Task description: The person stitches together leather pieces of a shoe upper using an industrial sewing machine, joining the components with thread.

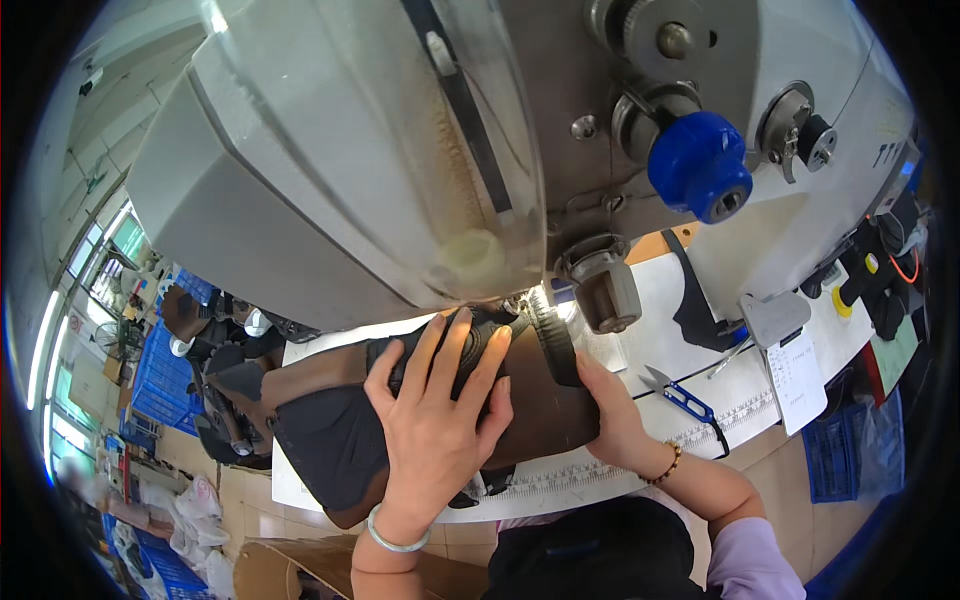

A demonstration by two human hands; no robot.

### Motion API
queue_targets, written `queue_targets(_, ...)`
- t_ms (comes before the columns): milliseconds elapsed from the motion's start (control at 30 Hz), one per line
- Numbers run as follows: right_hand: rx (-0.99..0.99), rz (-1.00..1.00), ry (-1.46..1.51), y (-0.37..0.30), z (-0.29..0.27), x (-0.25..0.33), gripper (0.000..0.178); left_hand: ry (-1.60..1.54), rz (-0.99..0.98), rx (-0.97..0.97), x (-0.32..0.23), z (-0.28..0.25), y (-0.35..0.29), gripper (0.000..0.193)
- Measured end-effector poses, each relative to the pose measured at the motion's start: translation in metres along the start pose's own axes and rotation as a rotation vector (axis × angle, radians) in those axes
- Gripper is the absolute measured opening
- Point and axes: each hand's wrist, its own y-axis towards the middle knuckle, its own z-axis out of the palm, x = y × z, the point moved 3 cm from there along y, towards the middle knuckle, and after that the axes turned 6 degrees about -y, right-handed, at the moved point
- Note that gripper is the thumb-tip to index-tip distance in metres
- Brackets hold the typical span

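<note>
A brown and black fabric piece (535, 405) lies on the white sewing table under the head of a sewing machine (350, 150). My left hand (435, 415) rests on it with the fingers spread flat, the fingertips close to the lit needle area. At the piece's right edge, my right hand (615, 420) grips the fabric, one digit along the edge and the other fingers mostly hidden. A black toothed strip (553, 335) runs along the fabric near the needle area. The needle itself cannot be made out.
Blue-handled thread snips (685, 400) lie right of my right hand, near a paper sheet (797, 380). A black fabric strip (693, 300) lies behind them. More brown and black pieces (235, 385) pile up at the left. Blue crates (165, 380) stand beyond.
</note>
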Motion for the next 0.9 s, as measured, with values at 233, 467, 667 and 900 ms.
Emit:
queue_targets(233, 0.326, 0.22, -0.022, 0.024, -0.021, 0.003, 0.022, 0.228, -0.175, -0.083, 0.009, -0.03, -0.009, 0.036)
queue_targets(467, 0.415, 0.427, 0.17, 0.032, -0.018, -0.013, 0.026, 0.257, -0.454, -0.047, 0.036, -0.045, -0.02, 0.051)
queue_targets(667, 0.423, -0.018, -0.134, 0.029, -0.007, -0.002, 0.028, 0.291, -0.407, -0.086, 0.034, -0.046, -0.017, 0.046)
queue_targets(900, 0.467, 0.122, -0.111, 0.036, -0.021, -0.004, 0.024, 0.373, -0.45, -0.148, 0.016, -0.041, -0.024, 0.04)
